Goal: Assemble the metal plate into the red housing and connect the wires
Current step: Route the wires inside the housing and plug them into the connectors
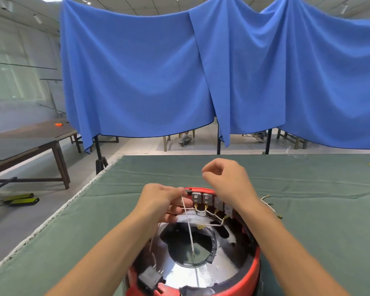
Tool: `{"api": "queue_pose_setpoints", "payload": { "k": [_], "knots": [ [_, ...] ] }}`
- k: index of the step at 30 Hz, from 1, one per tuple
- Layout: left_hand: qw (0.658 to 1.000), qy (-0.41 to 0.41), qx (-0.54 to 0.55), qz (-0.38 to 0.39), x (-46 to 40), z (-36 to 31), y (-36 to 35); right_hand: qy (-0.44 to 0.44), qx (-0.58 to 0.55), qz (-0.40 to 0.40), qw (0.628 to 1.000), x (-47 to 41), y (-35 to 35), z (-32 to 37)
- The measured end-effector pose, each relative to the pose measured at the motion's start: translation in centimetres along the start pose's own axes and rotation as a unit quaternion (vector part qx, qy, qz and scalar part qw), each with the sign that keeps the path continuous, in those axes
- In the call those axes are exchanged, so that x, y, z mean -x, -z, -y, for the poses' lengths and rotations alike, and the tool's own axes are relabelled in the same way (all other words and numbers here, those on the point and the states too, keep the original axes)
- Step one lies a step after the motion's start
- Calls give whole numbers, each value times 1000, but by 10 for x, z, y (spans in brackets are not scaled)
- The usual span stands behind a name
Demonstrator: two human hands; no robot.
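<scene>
The left grip (pixel 165 201) pinched a thin white wire (pixel 188 227) between curled fingers, at the far left rim of the red housing (pixel 251 272). The wire ran long and almost straight from that hand toward the person, and its metal tip hung over the dark hole in the middle. The right grip (pixel 224 180) was raised above the far rim, fingers curled, thumb and finger nipped close; what it held was too small to tell. The housing sat round and open-side up on the green worktop (pixel 94 231), close to the person. A shiny metal plate (pixel 179 272) lay inside it. Grey terminal blocks (pixel 201 198) stood in a row along the far wall, with short white wires joined below them. More loose wires (pixel 271 207) lay on the cloth to the right. No writing could be read.
</scene>
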State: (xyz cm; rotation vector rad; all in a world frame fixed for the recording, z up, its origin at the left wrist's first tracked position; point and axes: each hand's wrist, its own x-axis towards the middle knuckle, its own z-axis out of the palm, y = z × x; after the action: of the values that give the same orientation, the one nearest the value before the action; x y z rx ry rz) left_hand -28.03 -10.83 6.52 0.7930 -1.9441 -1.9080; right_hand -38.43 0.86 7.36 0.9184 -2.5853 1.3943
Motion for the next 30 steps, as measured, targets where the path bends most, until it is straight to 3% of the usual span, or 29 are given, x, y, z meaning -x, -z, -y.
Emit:
{"api": "queue_pose_setpoints", "payload": {
  "k": [6, 17, 30],
  "knots": [
    [998, 16, -48, 47, -11, 10, 0, 4, 63, 124, 990, -4, -17, -15],
    [983, 117, -135, 44, -26, 7, -14, -1, 49, 123, 991, -5, -14, -18],
    [983, 151, -100, 39, -31, 12, -23, -8, 32, 126, 991, -7, -15, -18]
  ]
}}
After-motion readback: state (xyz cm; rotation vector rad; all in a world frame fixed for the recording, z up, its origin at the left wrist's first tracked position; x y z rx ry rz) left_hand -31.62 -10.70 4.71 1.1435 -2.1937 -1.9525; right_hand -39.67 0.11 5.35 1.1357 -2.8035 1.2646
